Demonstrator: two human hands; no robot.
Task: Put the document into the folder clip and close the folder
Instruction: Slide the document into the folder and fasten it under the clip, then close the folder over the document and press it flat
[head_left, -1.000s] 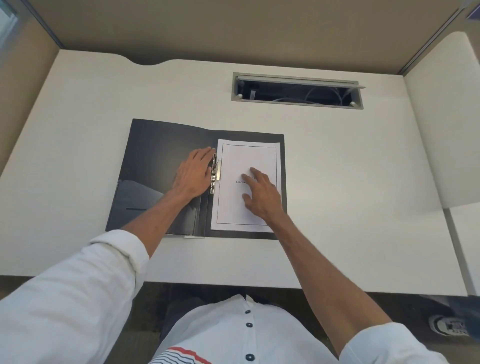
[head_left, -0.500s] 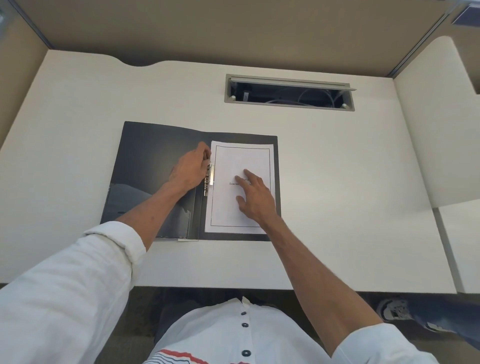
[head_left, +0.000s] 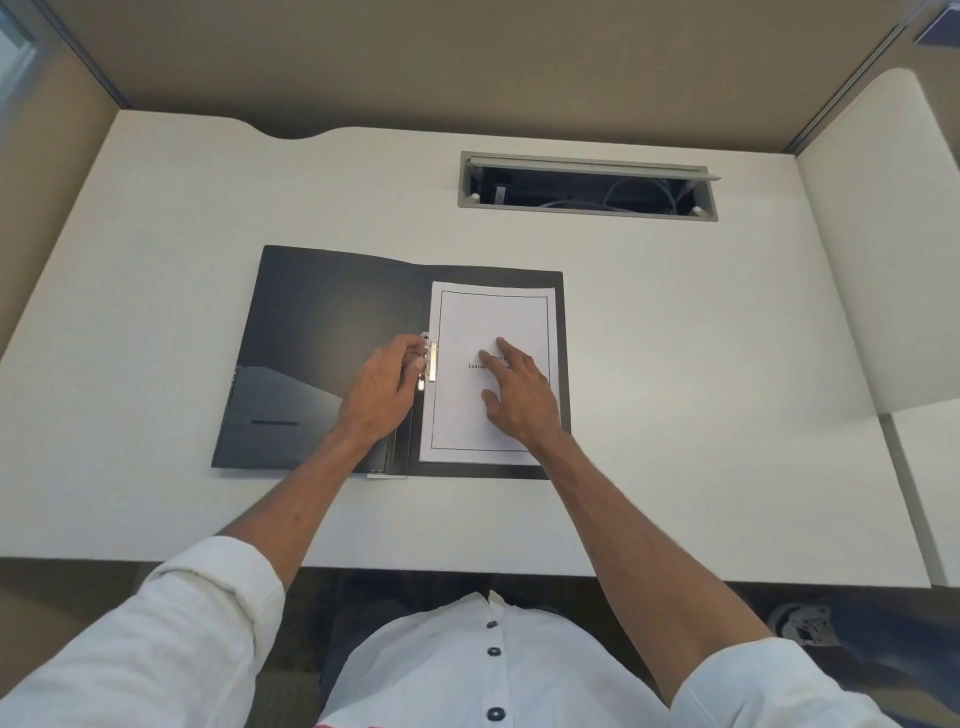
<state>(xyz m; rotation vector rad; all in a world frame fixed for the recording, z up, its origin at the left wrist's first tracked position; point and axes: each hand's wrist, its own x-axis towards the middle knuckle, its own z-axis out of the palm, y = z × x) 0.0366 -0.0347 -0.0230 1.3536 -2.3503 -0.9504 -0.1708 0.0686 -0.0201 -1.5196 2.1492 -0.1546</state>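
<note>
A black folder (head_left: 317, 332) lies open flat on the white desk. A white printed document (head_left: 493, 317) rests on its right half, its left edge at the spine. A metal clip (head_left: 430, 358) sits at the spine, over the paper's left edge. My left hand (head_left: 382, 389) has its fingers curled around the clip's lever. My right hand (head_left: 514, 395) lies flat on the document with fingers spread, pressing the sheet down.
The desk (head_left: 675, 364) has an open cable slot (head_left: 589, 187) behind the folder. Brown partition walls stand at the back and left. A second white desk surface (head_left: 883, 234) adjoins on the right. The front edge runs near my torso.
My left hand went from lying flat beside the clip to curling its fingers on the clip lever. My right hand stayed on the document. The camera shifted slightly.
</note>
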